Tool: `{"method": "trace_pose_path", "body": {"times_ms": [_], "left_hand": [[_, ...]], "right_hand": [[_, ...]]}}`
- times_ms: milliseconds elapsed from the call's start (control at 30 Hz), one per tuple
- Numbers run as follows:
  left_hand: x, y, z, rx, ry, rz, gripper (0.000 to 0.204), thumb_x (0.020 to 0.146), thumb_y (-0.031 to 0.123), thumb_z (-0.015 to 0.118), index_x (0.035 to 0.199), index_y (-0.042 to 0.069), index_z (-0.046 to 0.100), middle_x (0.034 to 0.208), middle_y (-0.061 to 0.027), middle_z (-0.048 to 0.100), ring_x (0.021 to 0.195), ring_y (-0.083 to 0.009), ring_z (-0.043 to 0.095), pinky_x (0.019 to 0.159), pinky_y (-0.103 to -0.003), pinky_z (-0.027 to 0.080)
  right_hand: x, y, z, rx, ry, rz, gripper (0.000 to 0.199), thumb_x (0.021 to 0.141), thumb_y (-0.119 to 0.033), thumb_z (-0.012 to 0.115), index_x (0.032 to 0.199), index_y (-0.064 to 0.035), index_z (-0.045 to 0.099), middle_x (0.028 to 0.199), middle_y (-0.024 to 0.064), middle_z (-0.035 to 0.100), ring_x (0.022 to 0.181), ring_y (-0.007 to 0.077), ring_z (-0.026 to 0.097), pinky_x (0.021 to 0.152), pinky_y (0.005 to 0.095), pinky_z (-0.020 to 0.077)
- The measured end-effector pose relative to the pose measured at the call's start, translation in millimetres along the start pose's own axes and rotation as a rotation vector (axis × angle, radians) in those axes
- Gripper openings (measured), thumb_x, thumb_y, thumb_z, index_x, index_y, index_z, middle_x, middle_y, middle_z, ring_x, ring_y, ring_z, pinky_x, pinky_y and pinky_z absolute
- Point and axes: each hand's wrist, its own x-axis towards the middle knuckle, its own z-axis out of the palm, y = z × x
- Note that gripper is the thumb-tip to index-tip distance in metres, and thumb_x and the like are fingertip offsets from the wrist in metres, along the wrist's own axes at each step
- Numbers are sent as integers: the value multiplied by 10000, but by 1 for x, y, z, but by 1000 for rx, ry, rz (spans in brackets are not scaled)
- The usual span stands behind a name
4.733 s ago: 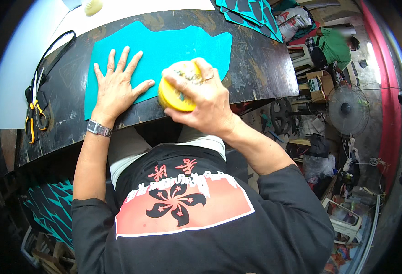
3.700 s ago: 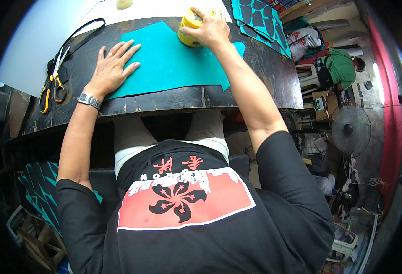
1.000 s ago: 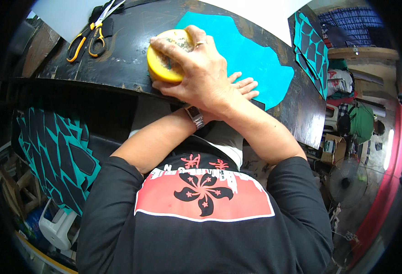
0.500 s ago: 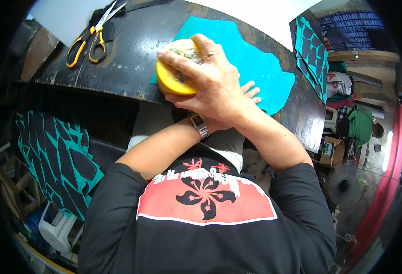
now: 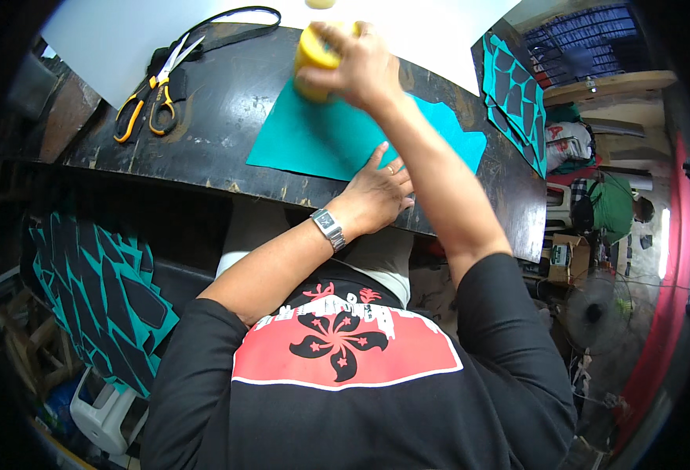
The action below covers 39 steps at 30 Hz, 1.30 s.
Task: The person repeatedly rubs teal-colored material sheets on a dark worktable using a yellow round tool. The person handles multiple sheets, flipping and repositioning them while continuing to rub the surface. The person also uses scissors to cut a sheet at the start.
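A teal sheet [image 5: 306, 145] with an irregular far edge lies flat near the front of the dark table. My right hand [image 5: 361, 70] wraps around a thick round yellow object [image 5: 312, 61] over the sheet's far left part; its exact kind I cannot make out, and motion blurs it slightly. Beside the sheet's near edge, my left hand [image 5: 378, 192] rests with fingers spread, touching the teal material, a metal watch on its wrist. My right forearm crosses above the sheet and hides part of it.
Scissors [image 5: 157, 98] with black and orange handles lie left on the black tabletop [image 5: 220, 110], by a black strap [image 5: 259, 12]. White sheeting [image 5: 439, 31] covers the far side. Teal pieces with dark patches [image 5: 517, 94] sit at right; more [image 5: 98, 290] are stacked at lower left.
My right hand carried the yellow object away from the near edge toward the sheet's far side. My left hand shifted leftward and nearer, coming out from under the right arm. The view tilted slightly.
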Motion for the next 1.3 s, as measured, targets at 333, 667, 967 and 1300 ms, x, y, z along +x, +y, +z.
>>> {"method": "trace_pose_path", "body": {"times_ms": [333,667,967,1300], "left_hand": [[-3,0,15,2,39,-25,575,989,332,589,1502,121,437,1532,-111,465,1463,-297,371,1214,-596,185],[-32,-107,-106,329,-40,-391,388,1042,198,496,1421,151,562,1564,-114,451,1469,-296,384,1225,-531,246],[-41,-110,-86,493,-44,-561,615,1043,501,425,1571,189,365,1653,-52,318,1536,-236,259,1197,-692,101],[-44,-111,-85,572,-93,-496,625,1027,596,405,1577,303,354,1661,-51,296,1542,-275,237,1194,-698,125]], "right_hand": [[-38,13,-37,-93,-20,116,762,668,-556,849,1365,-327,643,1308,312,576,1182,457,616,917,500,563],[-2,73,-10,9,89,91,806,664,-638,835,1383,-348,615,1325,257,555,1206,423,581,984,501,527],[-134,-32,-69,206,23,-178,741,596,-319,899,1304,-316,683,1314,294,506,1047,446,587,884,483,566],[-43,77,-35,-141,121,236,753,635,-588,830,1326,-336,673,1178,222,606,1084,410,619,888,504,555]]}}
